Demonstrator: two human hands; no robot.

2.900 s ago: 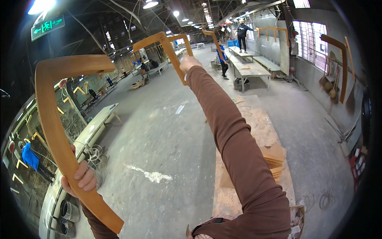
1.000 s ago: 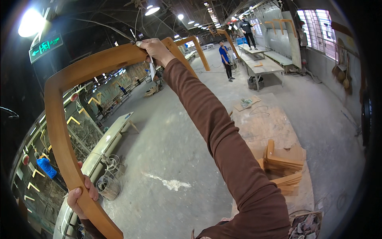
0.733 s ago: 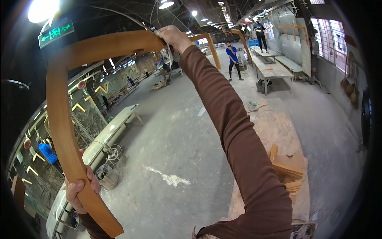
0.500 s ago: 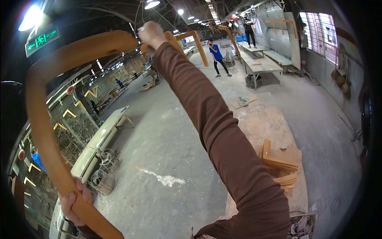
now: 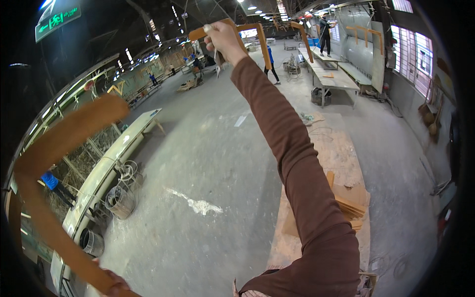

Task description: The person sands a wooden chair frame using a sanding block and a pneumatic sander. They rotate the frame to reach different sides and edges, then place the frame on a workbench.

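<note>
My left hand (image 5: 118, 283), low at the left edge and partly cut off, grips one leg of an L-shaped, orange-brown wooden piece (image 5: 37, 198). Its other leg rises toward the upper right, slightly blurred. My right arm reaches far up and forward. The right hand (image 5: 223, 39) is closed in front of a similar hanging wooden piece (image 5: 197, 34); whether it grips that piece is unclear. A pale, narrow scrap (image 5: 217, 64) dangles below the fingers. Beyond the hand hangs another L-shaped piece (image 5: 262, 44), and one more (image 5: 303, 39) farther right.
Wooden pieces (image 5: 350, 207) lie stacked on a board-topped table (image 5: 341, 143) at right. A long bench (image 5: 106, 173) runs along the left, with buckets (image 5: 118, 202) beside it. One person (image 5: 324, 37) stands on a far table; another (image 5: 270, 62) is partly hidden by a hanging piece.
The held wooden piece has dropped lower and to the left, away from my right hand. My right hand appears farther right, in front of the hanging piece. The view has shifted slightly.
</note>
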